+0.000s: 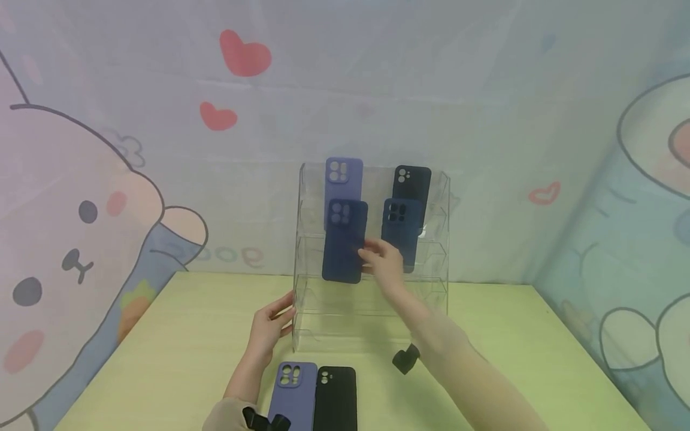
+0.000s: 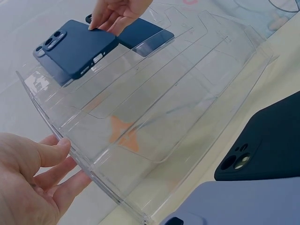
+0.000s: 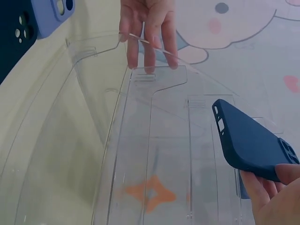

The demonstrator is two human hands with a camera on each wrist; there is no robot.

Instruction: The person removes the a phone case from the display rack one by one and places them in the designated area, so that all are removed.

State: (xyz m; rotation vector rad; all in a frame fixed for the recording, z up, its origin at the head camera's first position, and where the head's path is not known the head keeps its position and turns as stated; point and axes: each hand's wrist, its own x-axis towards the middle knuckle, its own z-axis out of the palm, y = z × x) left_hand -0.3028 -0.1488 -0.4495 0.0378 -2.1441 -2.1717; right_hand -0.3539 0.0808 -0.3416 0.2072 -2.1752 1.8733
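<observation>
My right hand [image 1: 384, 263] pinches a dark blue phone case [image 1: 345, 242] by its right edge, in front of a clear tiered display rack [image 1: 372, 326]. The held case overlaps a lavender phone case [image 1: 345, 179] on the top tier. To its right, a second dark blue phone case [image 1: 400, 233] stands a tier below a black phone case [image 1: 412, 182]. Fingertips of my left hand [image 1: 268, 326] touch the rack's left side panel. The left wrist view shows the left thumb [image 2: 51, 154] at the panel's edge, its fingers fairly straight along the outer side.
On the table [image 1: 162, 353] before the rack lie another lavender phone case [image 1: 293, 395] and a black phone case [image 1: 336, 398], side by side. A patterned cloth backdrop [image 1: 501, 137] hangs behind the rack. A black wrist-camera mount [image 1: 406, 359] sits under my right forearm.
</observation>
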